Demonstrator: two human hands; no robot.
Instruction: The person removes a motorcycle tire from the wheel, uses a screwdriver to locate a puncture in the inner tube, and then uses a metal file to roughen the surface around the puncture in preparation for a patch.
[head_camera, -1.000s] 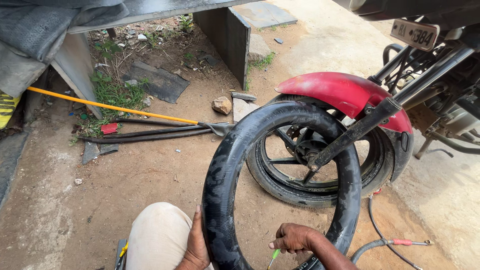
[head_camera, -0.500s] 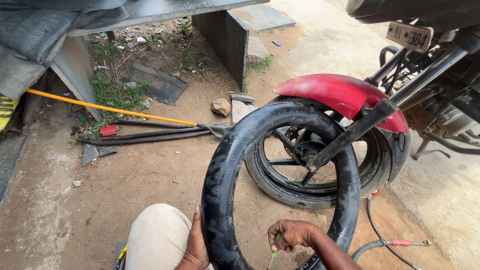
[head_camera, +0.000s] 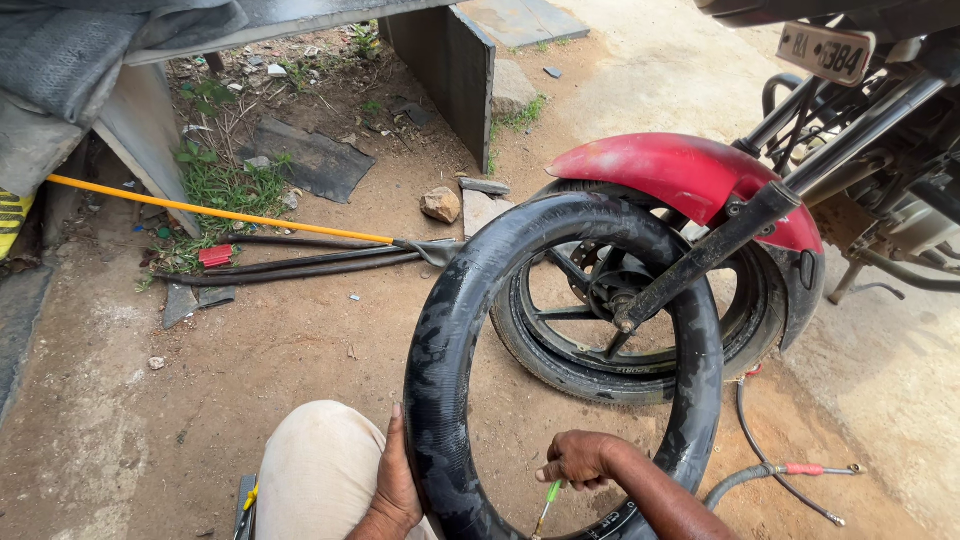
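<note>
Black rubber fills the middle of the view: an inflated inner tube (head_camera: 450, 340) is held upright on the dirt ground (head_camera: 280, 350), just in front of the motorcycle's wheel (head_camera: 630, 310). The left hand (head_camera: 397, 490) is laid flat against the tube's outer left edge, fingers extended upward and pressed to the rubber, open rather than curled around it. The right hand (head_camera: 578, 458) is closed into a loose fist inside the ring, near the tube's lower inner edge, and a thin tool with a green handle (head_camera: 547, 503) is gripped in it, pointing down toward the rubber. A knee in light trousers (head_camera: 320, 470) is seen just left of the tube, beside the left hand.

Behind the tube, the wheel is partly covered by a red mudguard (head_camera: 680, 170), and a dark fork leg (head_camera: 700, 255) runs down to the hub. On the ground to the right, a grey hose with a red fitting (head_camera: 790, 469) is lying near the wheel. Further back on the left, a long yellow-handled tool (head_camera: 210, 210) and dark metal bars (head_camera: 300, 265) are lying on the dirt, with a stone (head_camera: 440, 204) close to their ends.
</note>
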